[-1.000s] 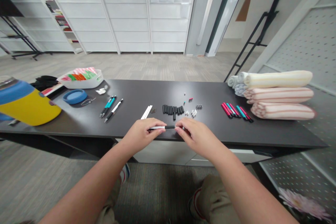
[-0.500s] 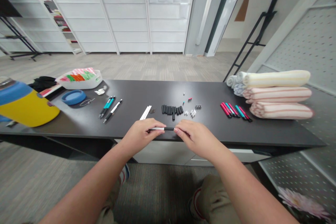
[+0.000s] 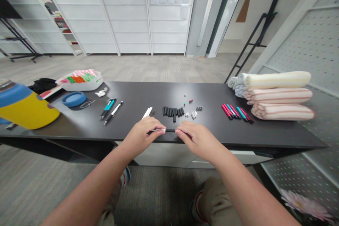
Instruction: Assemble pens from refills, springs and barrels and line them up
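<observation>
My left hand (image 3: 143,135) and my right hand (image 3: 195,138) meet over the front edge of a black table (image 3: 148,95). Between them they pinch one pen (image 3: 168,130): the left fingers close on its white barrel, the right fingers on its black grip end. Just beyond lie two white barrels (image 3: 147,112), a row of black grip sleeves (image 3: 173,111) and small pen parts (image 3: 194,113).
Finished pens (image 3: 111,107) lie to the left, red and teal barrels (image 3: 237,112) to the right. Rolled towels (image 3: 278,95) stack at the far right. A blue ring (image 3: 74,98), a white basket (image 3: 81,80) and a yellow-blue container (image 3: 25,106) sit at the left.
My hands have drawn closer together along the pen, so less of the white barrel shows between them. Nothing on the table has moved.
</observation>
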Motion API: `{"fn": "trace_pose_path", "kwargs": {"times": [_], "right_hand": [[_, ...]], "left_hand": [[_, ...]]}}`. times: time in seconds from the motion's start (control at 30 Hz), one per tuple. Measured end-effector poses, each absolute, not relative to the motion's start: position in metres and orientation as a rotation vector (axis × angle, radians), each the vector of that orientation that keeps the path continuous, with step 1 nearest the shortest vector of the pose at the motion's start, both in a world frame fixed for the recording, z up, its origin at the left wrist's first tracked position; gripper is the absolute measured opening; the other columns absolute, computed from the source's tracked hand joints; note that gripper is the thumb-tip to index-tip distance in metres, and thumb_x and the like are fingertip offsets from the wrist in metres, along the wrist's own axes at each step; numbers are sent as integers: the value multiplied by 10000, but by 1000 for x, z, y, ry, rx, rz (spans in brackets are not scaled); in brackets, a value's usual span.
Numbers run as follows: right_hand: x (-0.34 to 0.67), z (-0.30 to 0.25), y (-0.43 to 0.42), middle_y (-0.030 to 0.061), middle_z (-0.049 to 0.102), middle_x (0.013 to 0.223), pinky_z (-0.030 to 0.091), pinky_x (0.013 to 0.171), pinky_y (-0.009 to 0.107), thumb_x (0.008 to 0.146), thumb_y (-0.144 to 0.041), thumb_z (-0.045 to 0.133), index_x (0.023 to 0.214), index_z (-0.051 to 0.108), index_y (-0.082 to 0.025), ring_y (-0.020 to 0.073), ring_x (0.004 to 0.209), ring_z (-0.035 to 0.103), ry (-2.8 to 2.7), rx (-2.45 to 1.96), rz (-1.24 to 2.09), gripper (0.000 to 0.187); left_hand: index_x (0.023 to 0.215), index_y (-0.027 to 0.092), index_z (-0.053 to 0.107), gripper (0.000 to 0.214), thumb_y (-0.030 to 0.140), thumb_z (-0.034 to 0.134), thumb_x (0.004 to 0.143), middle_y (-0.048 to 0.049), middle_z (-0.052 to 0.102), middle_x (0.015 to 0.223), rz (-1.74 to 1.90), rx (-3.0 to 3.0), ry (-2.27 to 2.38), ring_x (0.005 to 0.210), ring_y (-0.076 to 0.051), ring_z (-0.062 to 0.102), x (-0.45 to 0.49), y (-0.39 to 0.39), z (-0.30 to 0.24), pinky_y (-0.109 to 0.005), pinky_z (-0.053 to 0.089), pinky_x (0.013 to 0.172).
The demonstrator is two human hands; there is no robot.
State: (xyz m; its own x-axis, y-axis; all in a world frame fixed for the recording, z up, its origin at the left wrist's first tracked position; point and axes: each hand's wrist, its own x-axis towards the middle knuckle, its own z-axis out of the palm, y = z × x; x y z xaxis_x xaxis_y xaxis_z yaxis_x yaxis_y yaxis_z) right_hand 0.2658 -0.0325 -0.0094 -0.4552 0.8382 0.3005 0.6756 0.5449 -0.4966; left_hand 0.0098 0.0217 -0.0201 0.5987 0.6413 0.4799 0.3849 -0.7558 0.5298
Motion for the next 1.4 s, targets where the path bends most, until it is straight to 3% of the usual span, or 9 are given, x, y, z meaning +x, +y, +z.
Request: {"fn": "trace_pose_path", "kwargs": {"times": [0.23,0.37,0.47,0.77,0.9,1.03,1.17,1.27,1.4], "right_hand": [[265,-10,-31,3,579,809,389,704,296,1115,-322,449,849,567,-219,168,768,552,-2242,-1204,427,309],[265,-8,-32,15,613,828,393,710,303,1119,-337,423,861,586,-226,181,787,575,-2154,-1249,361,324],[263,-7,-33,18,653,847,406,728,303,1115,-345,427,917,624,-230,184,801,604,-1996,-1305,307,302],[226,-16,-42,37,690,876,417,711,302,1113,-340,400,944,641,-224,188,805,640,-2002,-1307,249,316],[222,-8,-52,42,723,957,435,730,301,1119,-372,364,1054,678,-237,197,863,677,-2067,-1293,263,348],[250,10,-35,58,760,1014,451,757,309,1119,-399,352,1044,714,-236,211,913,697,-1889,-1485,58,405],[287,27,26,77,792,1019,472,772,326,1056,-380,492,1023,762,-238,252,938,717,-1857,-1940,-184,307],[303,35,83,95,809,1072,498,863,325,1030,-339,533,1108,798,-252,259,1041,725,-1994,-2188,-109,290],[307,35,145,124,816,971,526,874,315,927,-335,708,977,847,-213,262,986,747,-2079,-2290,-14,192]], "left_hand": [[1073,229,738,97,254,695,990,-47,776,1039,1051,2631,814,1016,-216,685,8,18,-18,-385,489,957],[1293,232,668,341,298,722,962,-102,716,1253,1249,2452,1070,1188,-263,635,10,16,-19,-439,475,1041],[1396,215,583,510,367,749,939,-132,682,1320,1383,1923,1206,1176,-255,652,15,18,-22,-407,515,995],[1114,157,737,324,443,725,963,-124,753,1165,1269,973,670,1086,-209,680,44,6,-14,-358,529,995],[1061,147,735,271,398,729,958,-75,735,940,1268,833,583,921,-183,681,44,6,-9,-365,545,954],[1073,126,733,326,430,633,1011,14,568,643,1228,865,604,650,-134,552,43,8,-9,-335,550,808],[1017,119,738,378,469,596,1020,29,510,557,1160,988,661,572,-128,469,45,9,-14,-304,502,720],[1008,129,734,390,496,604,1008,28,524,557,1107,1040,660,582,-131,477,47,11,-18,-302,483,730],[997,143,723,407,539,632,980,28,533,556,1054,1069,689,609,-141,501,47,13,-19,-295,461,734]]}}
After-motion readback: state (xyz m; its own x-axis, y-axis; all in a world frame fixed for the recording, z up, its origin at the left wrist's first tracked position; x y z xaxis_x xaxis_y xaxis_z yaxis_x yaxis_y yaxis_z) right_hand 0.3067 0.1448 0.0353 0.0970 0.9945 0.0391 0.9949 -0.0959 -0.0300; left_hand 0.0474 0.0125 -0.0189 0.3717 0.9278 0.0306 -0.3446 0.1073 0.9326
